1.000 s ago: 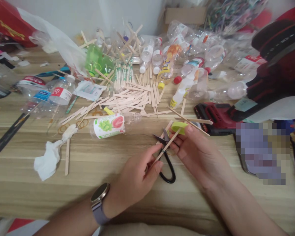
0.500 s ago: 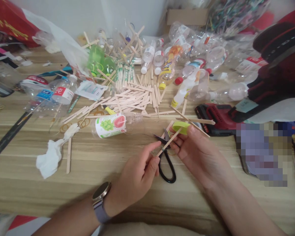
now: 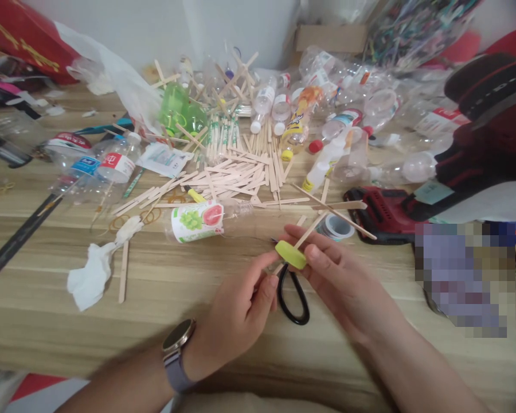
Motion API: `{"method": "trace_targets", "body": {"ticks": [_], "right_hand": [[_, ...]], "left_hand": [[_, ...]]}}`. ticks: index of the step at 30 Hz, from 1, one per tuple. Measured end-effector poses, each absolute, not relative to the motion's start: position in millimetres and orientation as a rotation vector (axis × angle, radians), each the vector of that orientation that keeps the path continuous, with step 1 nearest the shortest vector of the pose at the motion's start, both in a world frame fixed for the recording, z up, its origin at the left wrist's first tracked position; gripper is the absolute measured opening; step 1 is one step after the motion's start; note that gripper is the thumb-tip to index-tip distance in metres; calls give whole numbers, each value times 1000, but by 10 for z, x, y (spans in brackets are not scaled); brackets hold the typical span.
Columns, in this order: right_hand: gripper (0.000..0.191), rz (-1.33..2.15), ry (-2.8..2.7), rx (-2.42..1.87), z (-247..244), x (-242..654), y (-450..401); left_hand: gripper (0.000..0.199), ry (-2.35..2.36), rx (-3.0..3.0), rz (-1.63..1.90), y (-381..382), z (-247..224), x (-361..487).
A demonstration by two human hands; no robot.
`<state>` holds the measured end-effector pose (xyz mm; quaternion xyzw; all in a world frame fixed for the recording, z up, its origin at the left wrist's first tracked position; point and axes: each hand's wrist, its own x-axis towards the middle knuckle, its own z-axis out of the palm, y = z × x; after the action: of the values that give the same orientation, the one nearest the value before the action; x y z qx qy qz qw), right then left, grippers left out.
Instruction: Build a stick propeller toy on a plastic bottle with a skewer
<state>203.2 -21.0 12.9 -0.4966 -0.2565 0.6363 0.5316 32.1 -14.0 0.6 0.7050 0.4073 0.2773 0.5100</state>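
My left hand (image 3: 247, 298) is pinched round the lower end of a thin wooden stick (image 3: 308, 230), which slants up to the right. A yellow-green round cap (image 3: 290, 254) sits on the stick close to my left fingertips. The stick shows on both sides of the cap and seems to run through it. My right hand (image 3: 341, 278) grips the cap's right edge, thumb in front and fingers behind. Beneath my hands lie scissors with a black handle (image 3: 298, 310); their blades are mostly hidden.
A roll of tape (image 3: 337, 226) and crossed wooden sticks (image 3: 335, 207) lie beyond my right hand, beside a red and black power drill (image 3: 382, 209). A labelled plastic bottle (image 3: 198, 221), a pile of flat sticks (image 3: 232, 178) and crumpled tissue (image 3: 90, 275) lie ahead and left. Several bottles stand behind.
My right hand has brought the cap down the stick, from near its far end to beside my left fingers. The cap has tipped. My left hand has hardly moved.
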Motion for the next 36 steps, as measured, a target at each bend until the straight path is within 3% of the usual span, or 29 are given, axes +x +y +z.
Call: {"method": "trace_targets", "body": {"ticks": [8, 13, 21, 36], "right_hand": [[60, 1446, -926, -1285, 125, 2037, -208], [39, 1448, -1011, -1313, 119, 2031, -203], [26, 1275, -661, -1221, 110, 2077, -133], [32, 1335, -1041, -1427, 92, 2010, -196]], "left_hand": [[39, 1012, 1613, 679, -145, -8, 316], [42, 992, 1507, 669, -147, -35, 313], [42, 973, 1421, 659, -157, -47, 323], [38, 1018, 1391, 684, -141, -51, 315]]}}
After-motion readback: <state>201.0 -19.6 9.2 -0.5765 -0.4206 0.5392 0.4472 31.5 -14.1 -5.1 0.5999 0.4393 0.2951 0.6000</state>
